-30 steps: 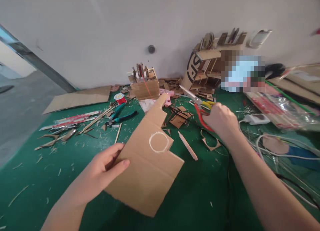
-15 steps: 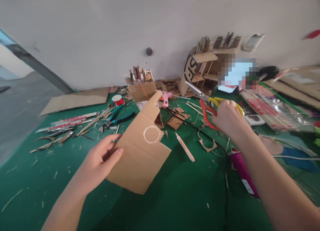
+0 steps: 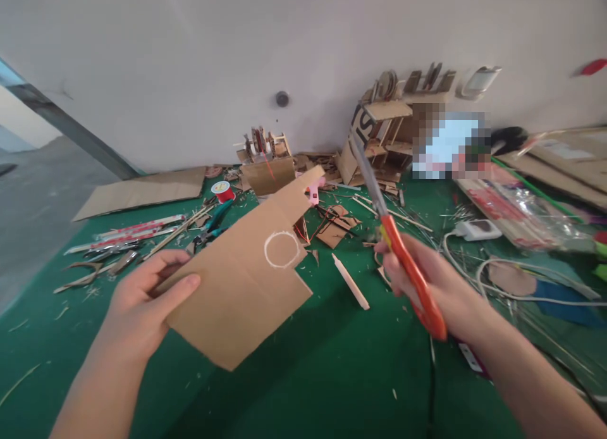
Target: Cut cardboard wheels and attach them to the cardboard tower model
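My left hand (image 3: 152, 300) pinches the left edge of a brown cardboard piece (image 3: 232, 287), thumb on top, and holds it tilted above the table. A white circle is drawn near its notched right side, and a narrow strip sticks out at its far end. My right hand (image 3: 427, 281) is closed around the orange and yellow handles of a pair of scissors (image 3: 372, 179). The blades look together and point up and away, to the right of the cardboard and apart from it. A pale pink stick-like pen (image 3: 349, 281) lies on the table between my hands.
Cardboard models (image 3: 268, 170) and a larger cardboard shelf (image 3: 386, 110) stand by the wall. A pink glue gun (image 3: 315, 189), teal pliers (image 3: 213, 227), a red spool (image 3: 222, 191), white cables (image 3: 484, 268) and scattered scraps lie on the green table (image 3: 303, 388).
The scissors have come down and nearer, turned more upright with the handles brought together. The cardboard has moved left and tilted with my left hand.
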### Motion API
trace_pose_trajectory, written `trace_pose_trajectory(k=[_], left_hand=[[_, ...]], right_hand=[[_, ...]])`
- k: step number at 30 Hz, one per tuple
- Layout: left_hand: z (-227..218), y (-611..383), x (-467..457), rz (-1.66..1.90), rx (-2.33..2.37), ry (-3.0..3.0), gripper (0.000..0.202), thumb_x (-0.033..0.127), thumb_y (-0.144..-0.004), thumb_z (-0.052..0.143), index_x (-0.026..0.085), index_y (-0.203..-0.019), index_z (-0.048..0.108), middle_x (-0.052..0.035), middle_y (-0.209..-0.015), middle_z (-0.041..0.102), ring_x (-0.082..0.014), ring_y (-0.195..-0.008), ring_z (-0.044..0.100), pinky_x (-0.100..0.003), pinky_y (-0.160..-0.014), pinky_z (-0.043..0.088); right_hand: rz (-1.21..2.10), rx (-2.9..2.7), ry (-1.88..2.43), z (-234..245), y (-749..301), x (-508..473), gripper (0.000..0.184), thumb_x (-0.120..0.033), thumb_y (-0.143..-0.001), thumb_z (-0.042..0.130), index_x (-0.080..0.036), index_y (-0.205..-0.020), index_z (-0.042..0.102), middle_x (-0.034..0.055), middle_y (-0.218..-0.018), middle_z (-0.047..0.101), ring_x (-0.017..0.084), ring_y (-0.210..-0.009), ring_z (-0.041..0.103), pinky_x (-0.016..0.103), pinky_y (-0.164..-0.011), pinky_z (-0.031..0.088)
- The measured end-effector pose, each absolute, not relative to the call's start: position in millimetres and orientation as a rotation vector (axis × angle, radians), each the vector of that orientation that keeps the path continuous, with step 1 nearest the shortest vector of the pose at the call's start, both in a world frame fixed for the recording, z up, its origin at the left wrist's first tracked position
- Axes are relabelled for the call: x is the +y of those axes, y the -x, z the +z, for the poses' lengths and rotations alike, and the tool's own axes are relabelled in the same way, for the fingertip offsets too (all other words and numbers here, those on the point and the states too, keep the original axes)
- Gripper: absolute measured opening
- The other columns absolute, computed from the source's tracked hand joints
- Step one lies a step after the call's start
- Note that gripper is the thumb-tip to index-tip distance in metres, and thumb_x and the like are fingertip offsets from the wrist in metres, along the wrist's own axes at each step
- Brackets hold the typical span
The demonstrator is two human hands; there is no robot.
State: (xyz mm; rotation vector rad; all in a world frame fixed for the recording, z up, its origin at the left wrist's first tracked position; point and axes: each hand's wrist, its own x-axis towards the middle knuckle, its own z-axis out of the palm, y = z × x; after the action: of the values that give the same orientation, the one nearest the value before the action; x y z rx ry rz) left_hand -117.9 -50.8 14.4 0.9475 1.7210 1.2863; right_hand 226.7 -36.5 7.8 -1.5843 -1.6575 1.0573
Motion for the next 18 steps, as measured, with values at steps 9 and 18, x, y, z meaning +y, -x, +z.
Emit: trace_pose_trajectory(k=[9, 18], left_hand=[[34, 124, -23, 1.79, 1.755, -0.88, 0.031, 0.022, -0.059, 0.078, 0.018, -0.085, 0.061, 0.0017, -0.078, 0.06, -0.0127, -0.066, 0.055, -0.023, -0.054, 0.047], [44, 106, -1, 1.904, 1.571, -0.934, 0.03, 0.031, -0.066, 0.078, 0.015, -0.084, 0.06, 0.0023, -0.075, 0.059, -0.011, -0.065, 0.056, -0.029, -0.065, 0.053]], right_hand=[[1.03, -2.404, 1.52, 8, -236, -81, 0.034, -0.054, -0.087, 0.048, -0.024, -0.099, 0.056, 0.0088, -0.099, 0.063, 0.027, -0.09, 0.063, 0.041, -0.077, 0.056], [1.059, -2.401, 1.59, 2, -214, -64, 0.036, -0.054, -0.089, 0.045, -0.02, -0.097, 0.051, 0.0101, -0.098, 0.06, 0.027, -0.092, 0.059, 0.045, -0.082, 0.05]])
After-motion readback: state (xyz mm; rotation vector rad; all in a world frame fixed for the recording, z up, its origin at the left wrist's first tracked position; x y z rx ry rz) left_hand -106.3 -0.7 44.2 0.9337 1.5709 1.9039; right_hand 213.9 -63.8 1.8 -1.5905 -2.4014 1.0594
